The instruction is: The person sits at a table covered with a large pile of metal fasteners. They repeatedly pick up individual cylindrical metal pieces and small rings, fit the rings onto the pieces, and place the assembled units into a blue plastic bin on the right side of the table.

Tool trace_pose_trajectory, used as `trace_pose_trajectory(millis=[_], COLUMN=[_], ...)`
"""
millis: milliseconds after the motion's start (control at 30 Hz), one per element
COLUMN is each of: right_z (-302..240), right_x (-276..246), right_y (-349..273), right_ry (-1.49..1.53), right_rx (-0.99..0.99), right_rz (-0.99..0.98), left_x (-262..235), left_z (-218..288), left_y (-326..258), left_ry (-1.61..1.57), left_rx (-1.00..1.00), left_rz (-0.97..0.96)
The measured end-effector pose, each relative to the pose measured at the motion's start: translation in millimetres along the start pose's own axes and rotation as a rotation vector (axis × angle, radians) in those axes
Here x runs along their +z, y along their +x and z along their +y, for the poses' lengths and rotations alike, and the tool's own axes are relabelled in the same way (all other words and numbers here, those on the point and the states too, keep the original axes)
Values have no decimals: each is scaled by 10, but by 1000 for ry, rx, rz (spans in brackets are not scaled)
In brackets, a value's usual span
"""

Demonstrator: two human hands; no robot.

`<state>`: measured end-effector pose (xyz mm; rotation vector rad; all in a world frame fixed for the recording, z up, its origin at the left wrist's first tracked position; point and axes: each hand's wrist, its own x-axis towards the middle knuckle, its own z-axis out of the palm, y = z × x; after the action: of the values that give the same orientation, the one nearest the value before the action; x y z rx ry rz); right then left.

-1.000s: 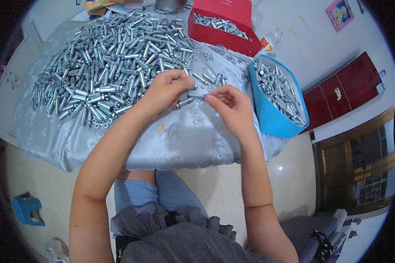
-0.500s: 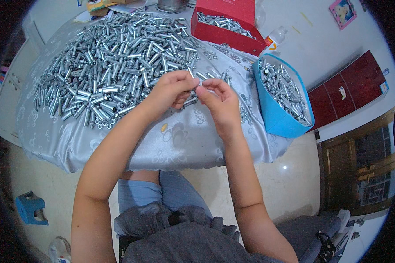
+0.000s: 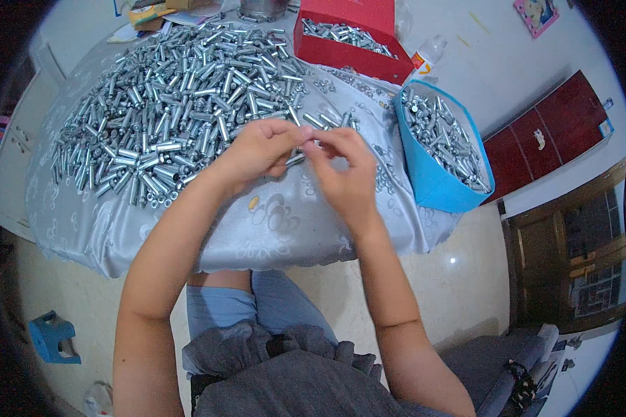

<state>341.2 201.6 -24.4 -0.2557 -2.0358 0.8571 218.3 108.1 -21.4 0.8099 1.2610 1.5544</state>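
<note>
Both hands meet above the near side of a heap of silvery metal expansion bolts (image 3: 181,90). My left hand (image 3: 252,154) is closed, its thumb and index finger pinched together and the other fingers curled under. My right hand (image 3: 346,170) pinches at the same spot, its thumb and fingertips touching the left fingertips. Whatever lies between them is hidden and a little blurred. Just beyond the fingers are a few loose bolts (image 3: 327,119) on the silver-grey tablecloth (image 3: 222,243).
To the right stands a light-blue fabric bin (image 3: 444,184) filled with bolts. Behind it are an open red box (image 3: 355,59) of bolts and a plastic bottle (image 3: 430,54). Small nuts (image 3: 384,177) lie scattered beside the bin. A metal pot (image 3: 263,10) stands at the far edge.
My right fingers have closed in on the left fingertips, covering the small shiny piece that showed between them. The whole view has shifted slightly.
</note>
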Motion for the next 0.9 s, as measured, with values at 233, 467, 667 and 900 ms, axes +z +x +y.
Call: trace_pose_trajectory(millis=[233, 467, 667, 900], right_z=[355, 423, 493, 342], right_x=[-767, -749, -751, -579], right_y=[-97, -169, -79, 69], right_ry=[-838, -986, -977, -231], right_rx=[121, 195, 216, 342], right_rz=[-159, -251, -302, -271], left_x=[18, 29, -9, 22], left_z=[-11, 18, -16, -25], left_y=[16, -6, 10, 6], left_ry=[-44, 17, -34, 12], left_rx=[-44, -50, -30, -28], left_rz=[-45, -6, -21, 3])
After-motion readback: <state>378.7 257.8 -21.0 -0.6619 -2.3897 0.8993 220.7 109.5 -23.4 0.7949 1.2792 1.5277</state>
